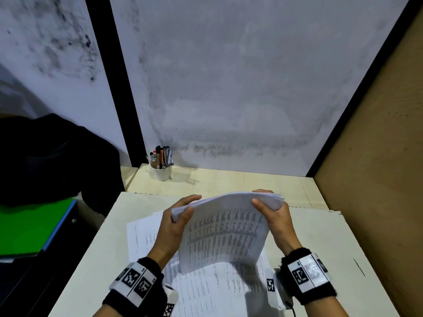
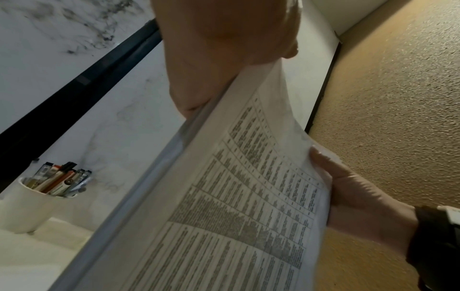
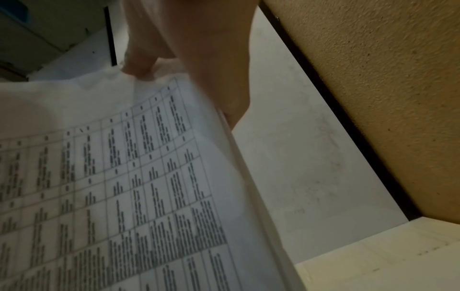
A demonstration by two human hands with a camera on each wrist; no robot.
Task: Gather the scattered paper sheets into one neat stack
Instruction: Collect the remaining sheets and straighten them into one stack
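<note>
A thick stack of printed sheets (image 1: 225, 229) is held up above the table, its lower edge hanging toward me. My left hand (image 1: 176, 216) grips the stack's upper left corner, thumb on the printed face. My right hand (image 1: 272, 209) grips the upper right corner, thumb in front and fingers behind. The left wrist view shows the stack (image 2: 224, 196) edge-on with the left hand (image 2: 211, 59) on its top and the right hand (image 2: 348, 189) at the far side. In the right wrist view the stack (image 3: 124, 187) fills the frame under my right hand (image 3: 189, 69). Several printed sheets (image 1: 201, 289) lie flat on the table beneath.
A white cup of pens (image 1: 161, 167) stands at the back left of the pale table (image 1: 320, 248). A brown board wall (image 1: 377, 156) closes the right side. A dark bag (image 1: 52, 156) and a green folder (image 1: 29, 225) lie off the left edge.
</note>
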